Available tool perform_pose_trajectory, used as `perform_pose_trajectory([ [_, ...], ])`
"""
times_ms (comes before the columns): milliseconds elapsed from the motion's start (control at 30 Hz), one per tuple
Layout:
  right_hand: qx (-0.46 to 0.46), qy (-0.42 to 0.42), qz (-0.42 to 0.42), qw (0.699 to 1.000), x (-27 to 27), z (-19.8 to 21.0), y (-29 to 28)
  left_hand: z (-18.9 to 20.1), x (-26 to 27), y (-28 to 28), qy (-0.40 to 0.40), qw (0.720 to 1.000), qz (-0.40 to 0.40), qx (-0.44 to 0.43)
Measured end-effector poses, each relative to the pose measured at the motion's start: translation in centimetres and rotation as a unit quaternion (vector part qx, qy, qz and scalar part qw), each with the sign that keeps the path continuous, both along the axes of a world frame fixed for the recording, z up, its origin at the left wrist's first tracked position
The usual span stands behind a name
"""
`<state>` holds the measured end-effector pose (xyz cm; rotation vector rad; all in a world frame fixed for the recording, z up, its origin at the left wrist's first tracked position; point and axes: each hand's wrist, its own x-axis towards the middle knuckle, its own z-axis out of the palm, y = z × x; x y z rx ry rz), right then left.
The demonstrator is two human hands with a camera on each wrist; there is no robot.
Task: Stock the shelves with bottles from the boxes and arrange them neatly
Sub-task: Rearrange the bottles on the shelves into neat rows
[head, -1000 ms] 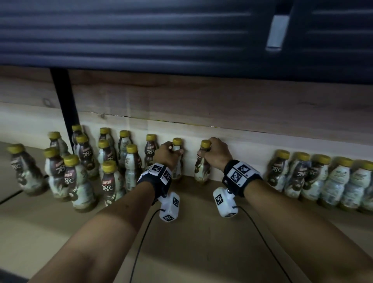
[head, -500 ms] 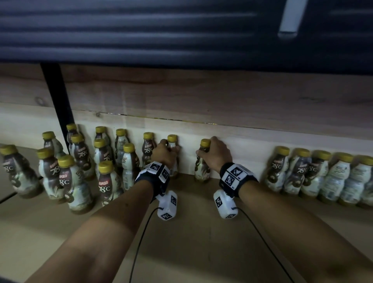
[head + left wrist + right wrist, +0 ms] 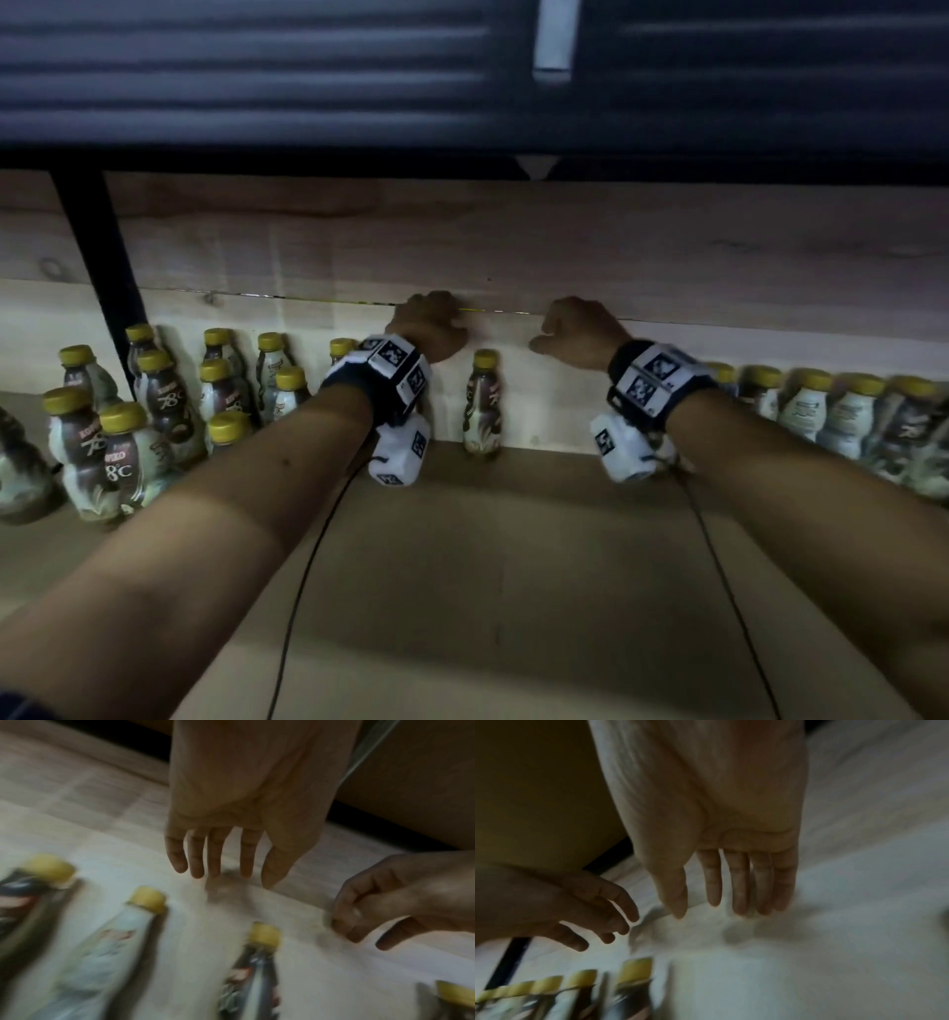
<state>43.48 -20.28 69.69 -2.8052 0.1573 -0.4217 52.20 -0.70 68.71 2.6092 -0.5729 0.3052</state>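
1. The left hand [image 3: 429,326] is raised above the bottle caps in front of the wooden back wall [image 3: 513,246] of the shelf [image 3: 488,565]. The left wrist view shows its fingers [image 3: 214,854] hanging straight and slightly spread, holding nothing.
2. The right hand [image 3: 580,331] is raised at about the same height, to the right of the left one. In the right wrist view its fingers [image 3: 740,882] are extended and close side by side, with nothing in them; seen from the left wrist it looks loosely curled, also holding nothing.
3. A single bottle [image 3: 482,403] with a yellow cap stands upright at the back of the shelf against the wall, below and between the two hands, touched by neither.
4. A second bottle is mostly hidden behind the left wristband [image 3: 390,380]; I cannot tell how it stands.
5. The left group of bottles [image 3: 169,406] stands upright on the shelf in several uneven rows, from the back wall toward the front, with brown and pale labels and yellow caps. A black upright post [image 3: 102,272] rises behind it.
6. The right group of bottles [image 3: 842,416] stands in a row along the back wall, partly blurred and partly hidden by the right forearm.
7. The front of the shelf is bare wood, with two thin black cables [image 3: 303,591] trailing across it from the wrist cameras.
8. No box shows in any view.
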Motion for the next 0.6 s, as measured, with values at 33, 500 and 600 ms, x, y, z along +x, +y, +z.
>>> perform_pose_trajectory([
  [33, -0.029, 0.025, -0.007, 0.999, -0.6, 0.9, -1.3, 0.8, -0.5, -1.1, -0.009, 0.999, -0.032, 0.021],
  [500, -0.123, 0.06, -0.148, 0.98, -11.2, -3.5, -14.0, -4.3, -8.7, -19.3, 0.123, 0.957, -0.261, 0.031],
  [600, -0.203, -0.017, -0.156, 0.966, -12.5, -5.5, -13.2, -6.6, -9.6, -21.3, 0.147, 0.961, -0.225, -0.067],
])
